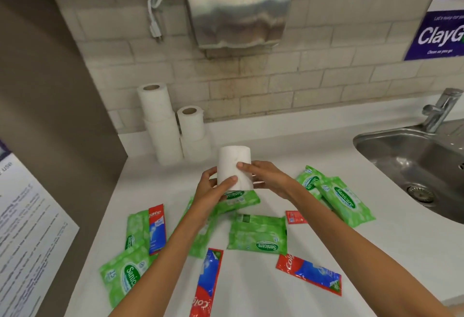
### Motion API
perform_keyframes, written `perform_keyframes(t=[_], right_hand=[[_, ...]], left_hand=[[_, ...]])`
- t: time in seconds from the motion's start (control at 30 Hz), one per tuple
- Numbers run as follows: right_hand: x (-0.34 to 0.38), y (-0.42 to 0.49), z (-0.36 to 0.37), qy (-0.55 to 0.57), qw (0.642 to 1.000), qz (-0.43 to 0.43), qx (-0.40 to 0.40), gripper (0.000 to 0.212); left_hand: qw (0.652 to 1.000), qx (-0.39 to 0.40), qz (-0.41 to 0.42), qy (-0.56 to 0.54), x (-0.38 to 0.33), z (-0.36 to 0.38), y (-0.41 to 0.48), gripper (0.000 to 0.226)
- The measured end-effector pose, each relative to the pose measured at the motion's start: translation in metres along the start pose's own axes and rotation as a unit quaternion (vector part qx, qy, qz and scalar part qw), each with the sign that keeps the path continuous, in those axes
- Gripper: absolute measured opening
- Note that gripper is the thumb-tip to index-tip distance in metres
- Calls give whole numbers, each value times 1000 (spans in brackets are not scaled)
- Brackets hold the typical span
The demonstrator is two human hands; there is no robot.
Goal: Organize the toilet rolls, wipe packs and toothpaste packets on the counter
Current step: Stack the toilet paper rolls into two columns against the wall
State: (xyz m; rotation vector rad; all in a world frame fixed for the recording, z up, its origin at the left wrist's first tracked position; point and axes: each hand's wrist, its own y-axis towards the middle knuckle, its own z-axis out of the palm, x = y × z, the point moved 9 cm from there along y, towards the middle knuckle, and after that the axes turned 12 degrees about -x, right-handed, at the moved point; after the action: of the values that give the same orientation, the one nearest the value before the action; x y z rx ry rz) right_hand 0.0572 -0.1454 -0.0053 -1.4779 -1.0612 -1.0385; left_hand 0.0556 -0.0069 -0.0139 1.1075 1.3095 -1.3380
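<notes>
Both hands, left hand (213,188) and right hand (266,178), fingers wrapped round one toilet roll (234,167), held upright just right of the stacked rolls (173,128).

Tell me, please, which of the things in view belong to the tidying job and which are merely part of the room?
Belong to the job:
- toilet roll held by left hand and right hand
- stacked rolls in the corner
- green wipe packs
- red toothpaste packets

Merely part of the room:
- hand dryer
- sink
- tap
- purple sign
</notes>
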Motion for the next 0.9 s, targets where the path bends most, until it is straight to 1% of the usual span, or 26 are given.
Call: perform_keyframes(t=[0.07, 0.17, 0.33, 0.5, 0.63, 0.77, 0.8, 0.9], right_hand=[[6, 8, 8, -24, 1000, -13, 1, 47], [14, 20, 22, -31, 999, -24, 4, 49], [22, 43, 36, -37, 999, -31, 22, 52], [42, 73, 42, -55, 997, -61, 15, 54], [69, 100, 47, -53, 995, -84, 7, 59], [101, 136, 51, -36, 994, -104, 6, 74], [108, 143, 51, -33, 994, -107, 0, 74], [131, 167, 55, -16, 992, -123, -3, 57]], left_hand=[[1000, -6, 10, 6, -4, -9, 8, 58], [1000, -11, 17, 9, -8, -21, 21, 62], [999, 12, 32, 17, -15, -32, 39, 64], [996, 6, 71, 58, -35, -38, 68, 63], [992, -30, 97, 70, -56, -42, 89, 62], [988, -93, 104, 65, -74, -56, 114, 54], [987, -106, 105, 59, -77, -60, 117, 49], [984, -129, 113, 51, -82, -69, 126, 35]])
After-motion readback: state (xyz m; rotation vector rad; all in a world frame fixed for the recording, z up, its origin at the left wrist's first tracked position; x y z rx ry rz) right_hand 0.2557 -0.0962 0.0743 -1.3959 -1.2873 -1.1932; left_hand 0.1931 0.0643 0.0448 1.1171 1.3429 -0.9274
